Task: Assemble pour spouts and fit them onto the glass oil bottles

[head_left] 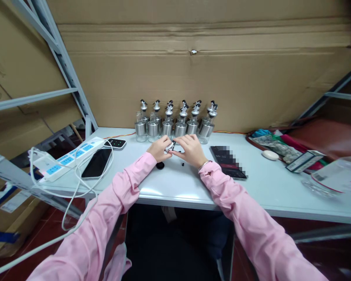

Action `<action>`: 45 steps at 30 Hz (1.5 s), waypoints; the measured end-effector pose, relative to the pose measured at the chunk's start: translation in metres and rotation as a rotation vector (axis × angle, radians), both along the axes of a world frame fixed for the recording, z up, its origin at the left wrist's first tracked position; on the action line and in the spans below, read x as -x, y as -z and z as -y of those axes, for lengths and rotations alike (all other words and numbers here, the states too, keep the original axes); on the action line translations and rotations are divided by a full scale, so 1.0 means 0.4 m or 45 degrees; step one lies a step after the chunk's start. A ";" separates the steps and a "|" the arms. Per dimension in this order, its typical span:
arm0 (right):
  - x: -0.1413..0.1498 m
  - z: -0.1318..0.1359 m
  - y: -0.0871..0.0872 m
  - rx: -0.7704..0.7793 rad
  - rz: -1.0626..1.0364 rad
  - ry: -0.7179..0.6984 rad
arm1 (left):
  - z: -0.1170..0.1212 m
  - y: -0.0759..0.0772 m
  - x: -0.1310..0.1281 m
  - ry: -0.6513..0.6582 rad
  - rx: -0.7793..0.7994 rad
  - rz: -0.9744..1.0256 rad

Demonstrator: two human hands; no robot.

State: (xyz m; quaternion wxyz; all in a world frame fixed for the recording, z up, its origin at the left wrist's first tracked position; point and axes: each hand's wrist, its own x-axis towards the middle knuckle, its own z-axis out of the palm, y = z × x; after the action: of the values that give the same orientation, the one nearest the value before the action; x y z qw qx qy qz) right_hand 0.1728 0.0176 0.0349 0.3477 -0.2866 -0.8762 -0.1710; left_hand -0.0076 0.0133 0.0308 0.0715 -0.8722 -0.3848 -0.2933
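My left hand and my right hand meet over the white table in front of the bottles. Between their fingertips is a small silver pour spout with a black part; both hands are closed on it, and the fingers partly cover it. On the tabletop below my left hand lies a round black piece. A tiny black piece sits under my right hand. Behind the hands stand several glass bottles with steel sleeves. Most carry silver-and-black spouts; two at the front left have bare necks.
A power strip with looping white cables and two phones occupy the left. Right of my hand lies a dark phone. Farther right are a white oval object, a small box and plastic packaging. Cardboard walls the back.
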 end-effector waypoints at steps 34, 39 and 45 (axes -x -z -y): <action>-0.041 -0.069 0.062 0.830 -0.213 0.402 | -0.032 0.017 0.046 -0.080 0.011 0.155; -0.039 -0.080 0.080 0.780 -0.048 0.220 | -0.030 0.016 0.046 -0.085 0.034 0.141; -0.030 -0.071 0.089 0.763 0.129 0.145 | -0.032 0.016 0.046 -0.088 0.060 0.124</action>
State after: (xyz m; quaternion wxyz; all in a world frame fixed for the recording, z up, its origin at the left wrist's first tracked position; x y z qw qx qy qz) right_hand 0.1850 0.0460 -0.0007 0.1934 -0.4163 -0.8863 0.0618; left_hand -0.0259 0.0260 0.0245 0.0421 -0.8446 -0.4245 -0.3236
